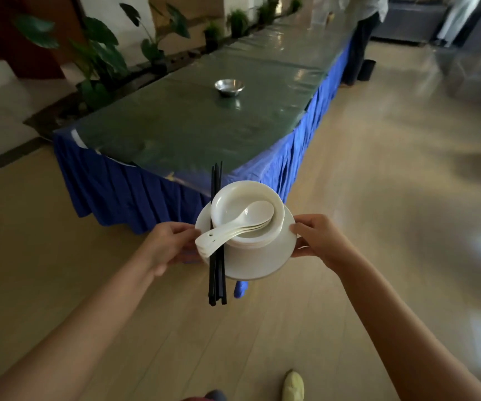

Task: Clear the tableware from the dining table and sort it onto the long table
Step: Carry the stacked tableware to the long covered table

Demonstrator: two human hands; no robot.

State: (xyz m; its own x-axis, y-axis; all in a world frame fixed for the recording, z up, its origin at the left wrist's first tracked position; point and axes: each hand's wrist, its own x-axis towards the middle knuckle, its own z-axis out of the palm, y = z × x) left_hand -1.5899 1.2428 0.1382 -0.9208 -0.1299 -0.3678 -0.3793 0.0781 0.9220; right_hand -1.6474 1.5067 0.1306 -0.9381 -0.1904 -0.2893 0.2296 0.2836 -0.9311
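Note:
I carry a stack of white tableware in front of me. A white plate (pixel 262 264) is at the bottom, with stacked white bowls (pixel 250 247) and small saucers (pixel 276 218) on it. Nested white spoons (pixel 242 224) lie on top. Several black chopsticks (pixel 216 256) lie across the left side. My left hand (pixel 169 241) grips the plate's left rim. My right hand (pixel 317 238) grips its right rim. The long table (pixel 175 125), covered in green plastic with a blue skirt, stands just ahead.
A steel bowl (pixel 229 87) sits on the long table. Potted plants (pixel 97 59) line its left side. A person (pixel 363 30) stands at its far right end beside a black bin (pixel 367 70). Wooden floor lies to the right.

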